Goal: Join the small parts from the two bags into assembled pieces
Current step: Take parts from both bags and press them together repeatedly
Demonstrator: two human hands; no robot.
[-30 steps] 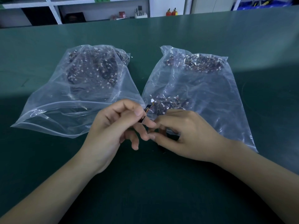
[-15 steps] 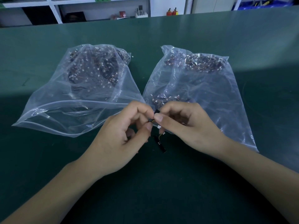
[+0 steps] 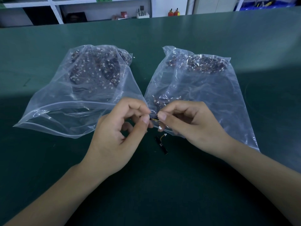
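Two clear plastic bags lie side by side on the green table, the left bag (image 3: 65, 101) and the right bag (image 3: 203, 88), each holding several small dark parts with thin wires and white plugs. Between the bags' near ends, my left hand (image 3: 117, 136) and my right hand (image 3: 192, 124) pinch the two ends of one small black part (image 3: 153, 117); a yellow wire with a white plug hangs below it. A second black strip part (image 3: 161, 145) with a short wire lies on the table just below my hands.
The green table (image 3: 162, 185) stretches far back to a wall of white shelves (image 3: 97, 7) with small items. The left bag's mouth gapes open toward me.
My hands have drawn slightly together on the small black part and hold it level between the fingertips. One second ago my right hand lay flatter, near the table, over the spot where the second strip now shows.
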